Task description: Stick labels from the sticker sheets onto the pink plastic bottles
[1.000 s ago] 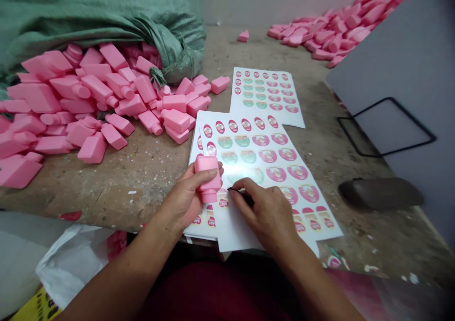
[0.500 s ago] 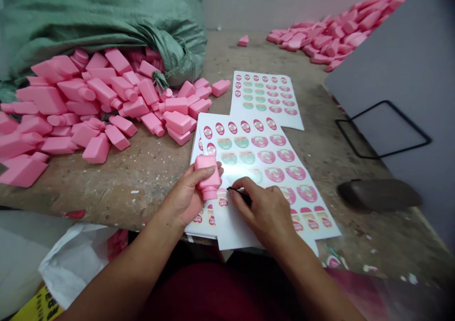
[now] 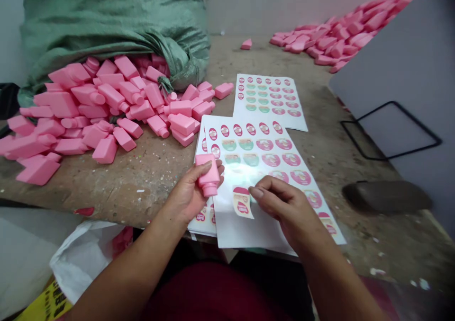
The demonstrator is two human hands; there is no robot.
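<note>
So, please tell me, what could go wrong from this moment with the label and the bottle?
The label seems held only by its edge in the right hand, and it looks bent, so it might fold or slip. It hangs over the printed sheet, so it could brush against it and perhaps stick. The left hand covers part of the pink bottle, so a label pressed there might land crooked.

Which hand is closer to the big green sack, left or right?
Left. The left hand, holding a pink bottle, is in front of the green sack, near its right end. The right hand, pinching a label, is farther off, beyond that end.
</note>
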